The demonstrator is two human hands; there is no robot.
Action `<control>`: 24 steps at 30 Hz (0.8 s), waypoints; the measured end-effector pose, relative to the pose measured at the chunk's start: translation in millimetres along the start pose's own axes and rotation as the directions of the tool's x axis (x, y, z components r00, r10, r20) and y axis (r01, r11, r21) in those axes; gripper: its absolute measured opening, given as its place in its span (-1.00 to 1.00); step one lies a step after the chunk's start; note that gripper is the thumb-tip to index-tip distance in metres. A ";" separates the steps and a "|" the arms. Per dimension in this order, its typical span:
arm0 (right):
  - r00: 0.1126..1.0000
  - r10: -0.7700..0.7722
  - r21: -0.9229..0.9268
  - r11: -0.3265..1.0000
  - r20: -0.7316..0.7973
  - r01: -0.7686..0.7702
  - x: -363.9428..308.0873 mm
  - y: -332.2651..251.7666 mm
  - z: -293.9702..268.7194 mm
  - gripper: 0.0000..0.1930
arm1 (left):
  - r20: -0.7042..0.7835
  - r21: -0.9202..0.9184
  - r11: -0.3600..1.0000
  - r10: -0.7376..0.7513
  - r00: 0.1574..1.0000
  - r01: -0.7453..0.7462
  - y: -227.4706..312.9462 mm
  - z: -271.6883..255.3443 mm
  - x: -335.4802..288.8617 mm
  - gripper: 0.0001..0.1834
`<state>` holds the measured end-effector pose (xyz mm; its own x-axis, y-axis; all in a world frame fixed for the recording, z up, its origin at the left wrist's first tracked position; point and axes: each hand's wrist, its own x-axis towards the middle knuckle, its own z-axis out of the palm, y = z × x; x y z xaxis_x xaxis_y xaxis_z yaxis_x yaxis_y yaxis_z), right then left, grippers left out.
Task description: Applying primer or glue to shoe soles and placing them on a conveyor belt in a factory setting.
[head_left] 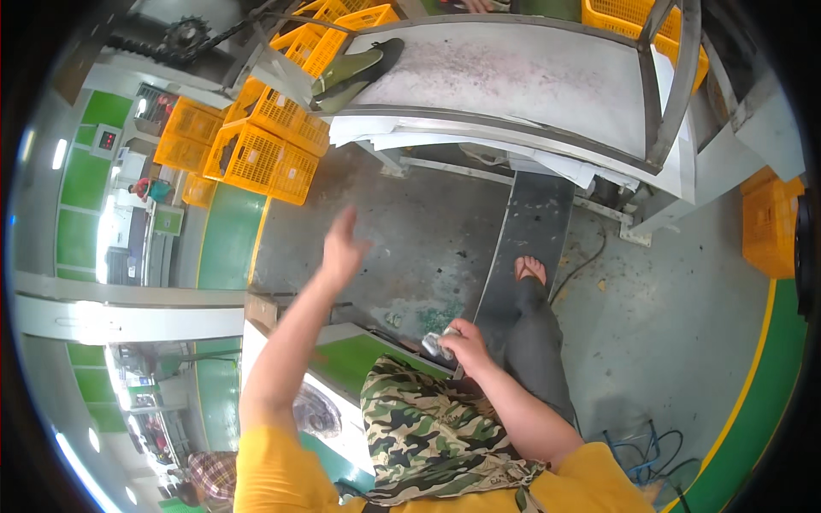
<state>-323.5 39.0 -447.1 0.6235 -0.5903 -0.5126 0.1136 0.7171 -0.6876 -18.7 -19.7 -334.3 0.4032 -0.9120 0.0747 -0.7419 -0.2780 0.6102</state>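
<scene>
My left hand (343, 253) is stretched out ahead over the floor, its fingers extended and the thumb apart, with nothing visible in it. It is nearest to the stacked yellow crates, but apart from them. Close to my body, my right hand (466, 345) is closed around a small whitish-grey object (434, 343); its kind cannot be made out. On the far pale-topped table (513, 73), olive-green flat pieces (346, 73), shaped like shoe parts, lie at the left end beside a dark one (389, 56). Neither hand touches them.
Yellow plastic crates (267, 162) stand stacked at the left of the table, and another crate (770, 227) stands far right. White sheets (479, 147) hang under the table's metal frame. A dark plate (522, 248) runs along the floor, with a cable (590, 261) beside it.
</scene>
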 end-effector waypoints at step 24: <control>0.954 0.291 -0.273 0.926 0.075 -0.261 15.7 34.3 -53.5 -0.94 | -0.395 -0.102 -0.186 -0.894 -0.212 0.977 -40.5 6.7 -885.3 0.02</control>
<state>-351.2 34.5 -506.2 0.6854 -0.3265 -0.6508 -0.2692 0.7169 -0.6431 -349.3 797.0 -430.4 0.7893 0.5609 -0.2498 0.5871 -0.8085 0.0398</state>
